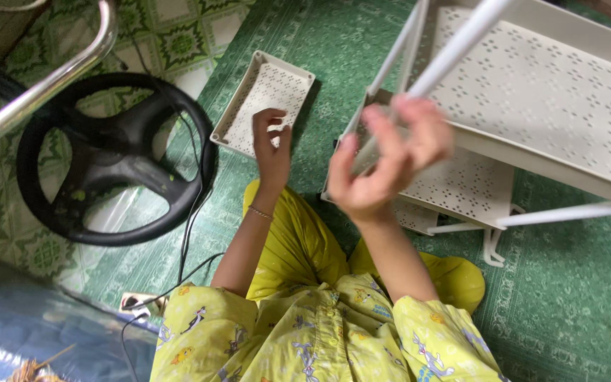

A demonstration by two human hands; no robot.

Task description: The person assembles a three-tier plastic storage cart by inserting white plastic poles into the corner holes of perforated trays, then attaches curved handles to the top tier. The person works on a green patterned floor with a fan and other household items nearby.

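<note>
A: Just above the right hand (383, 166), a white post (419, 78) of the shelf rack (553, 106) is slanting up and away. The fingers are curling around its lower end, so that hand is gripping the post; motion blur is smearing the fingertips, so I can't tell how tight

B: Left hand (271, 145)?

A: It's hovering over the near edge of the loose perforated tray (266, 99), fingers bent in narrow. Something small and white is showing at the fingertips, too small to identify. Can't tell whether it's pinching it or touching the tray

B: Why is the rack leaning like that?

A: My read: it's being tipped toward the person so the post end is sitting within reach of the right hand. The lower shelf (461, 187) is lying just beyond that hand, feet (493, 247) sticking out to its right

B: Room to move?

A: Tight on the right: upper shelf rim is hanging just past the right fingers. Between the two hands, green carpet (567, 297) is showing with open room. Left of the left hand, a black steering wheel (107, 159) and a cable (189, 233) are lying near, with a chrome tube (44, 85) crossing above them. The yellow-clad knees (298, 240) are sitting under both wrists
</note>
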